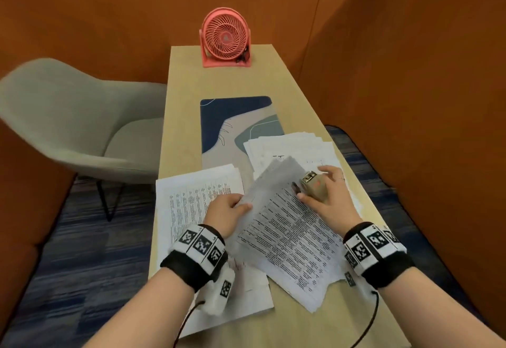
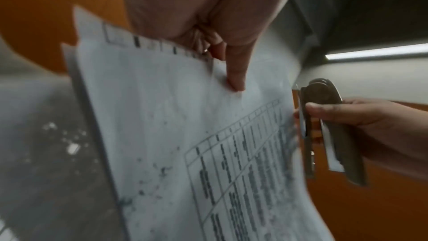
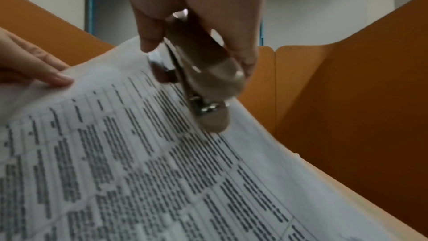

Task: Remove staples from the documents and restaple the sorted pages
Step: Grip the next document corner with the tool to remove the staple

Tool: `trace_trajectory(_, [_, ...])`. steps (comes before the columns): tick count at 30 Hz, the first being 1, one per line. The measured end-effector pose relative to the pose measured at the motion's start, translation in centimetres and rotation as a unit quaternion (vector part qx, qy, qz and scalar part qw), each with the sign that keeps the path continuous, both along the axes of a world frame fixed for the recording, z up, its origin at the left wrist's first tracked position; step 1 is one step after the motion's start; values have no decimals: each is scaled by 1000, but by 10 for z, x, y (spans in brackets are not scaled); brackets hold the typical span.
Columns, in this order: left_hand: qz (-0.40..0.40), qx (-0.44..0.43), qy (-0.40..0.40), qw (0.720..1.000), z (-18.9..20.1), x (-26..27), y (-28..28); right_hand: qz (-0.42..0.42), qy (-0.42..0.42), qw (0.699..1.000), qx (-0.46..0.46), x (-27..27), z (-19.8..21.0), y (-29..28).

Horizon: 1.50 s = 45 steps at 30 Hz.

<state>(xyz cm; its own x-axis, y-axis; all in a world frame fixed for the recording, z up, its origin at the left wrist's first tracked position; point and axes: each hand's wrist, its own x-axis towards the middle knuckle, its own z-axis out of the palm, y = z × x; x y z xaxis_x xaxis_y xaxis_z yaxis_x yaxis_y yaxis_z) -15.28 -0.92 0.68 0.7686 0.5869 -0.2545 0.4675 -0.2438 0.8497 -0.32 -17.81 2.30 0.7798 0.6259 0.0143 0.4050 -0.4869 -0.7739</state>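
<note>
Printed pages [image 1: 287, 227], a table-filled sheaf, sit lifted at an angle over the wooden desk [image 1: 301, 87], between two other paper stacks. Left hand [image 1: 227, 210] pinches a raised top sheet [image 1: 271, 180]; right hand [image 1: 328, 194] grips a beige stapler [image 1: 313, 186], its nose at the sheaf's upper edge.

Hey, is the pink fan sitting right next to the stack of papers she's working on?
No, the pink fan stands at the far end of the table, well apart from the papers near the person.

Head view looks down the table [image 1: 287, 79] from above; both wrist views, close, face upward, sharing the papers [image 1: 287, 232].
</note>
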Motion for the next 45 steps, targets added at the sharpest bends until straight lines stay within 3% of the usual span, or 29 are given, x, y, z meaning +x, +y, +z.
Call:
trace_trajectory(3, [18, -72, -18, 997, -1, -17, -3, -17, -83, 996, -10, -28, 4, 9])
trace_trajectory(7, [41, -162, -76, 983, 3, -32, -3, 53, -66, 992, -91, -64, 11, 20])
trace_trajectory(11, [47, -204, -107, 972, 9, -39, -4, 116, -103, 974, -168, -78, 4, 29])
trace_trajectory(17, [37, -182, -101, 977, 7, -43, -3, 110, -110, 977, -146, -84, 4, 37])
trace_trajectory(32, [17, -236, -114, 965, 7, -46, 2, 150, -144, 969, -137, -84, 19, 48])
trace_trajectory(37, [35, -235, -121, 964, 8, -44, 3, 187, -235, 938, -173, -84, 9, 48])
trace_trajectory(45, [78, -272, -74, 956, -1, -45, -1, 203, -328, 920, -63, -90, -1, 46])
